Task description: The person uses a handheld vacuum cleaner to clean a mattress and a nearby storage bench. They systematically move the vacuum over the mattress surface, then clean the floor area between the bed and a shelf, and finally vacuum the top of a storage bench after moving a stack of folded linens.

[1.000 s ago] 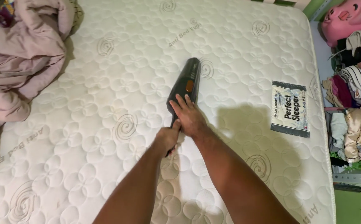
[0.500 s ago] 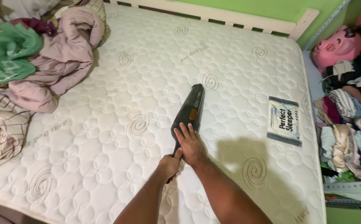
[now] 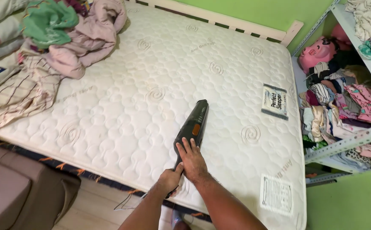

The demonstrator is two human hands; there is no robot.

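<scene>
A dark handheld vacuum (image 3: 195,124) with an orange button lies nose-forward on the bare white quilted mattress (image 3: 121,102). My left hand (image 3: 169,178) is closed around its rear handle near the mattress's front edge. My right hand (image 3: 190,159) rests flat on top of the vacuum's body, fingers spread toward the orange button. A thin cord (image 3: 128,203) trails from below my left arm to the floor.
Crumpled pink, green and striped bedding (image 3: 45,47) is piled at the mattress's left end. A metal shelf (image 3: 347,98) stuffed with folded clothes and a pink plush toy (image 3: 317,51) stands on the right. A brown seat (image 3: 15,191) sits at lower left beside pale floor.
The vacuum and both hands have drawn back toward the mattress's near edge. The view has pulled away, showing the bed's front edge, the floor and more shelf.
</scene>
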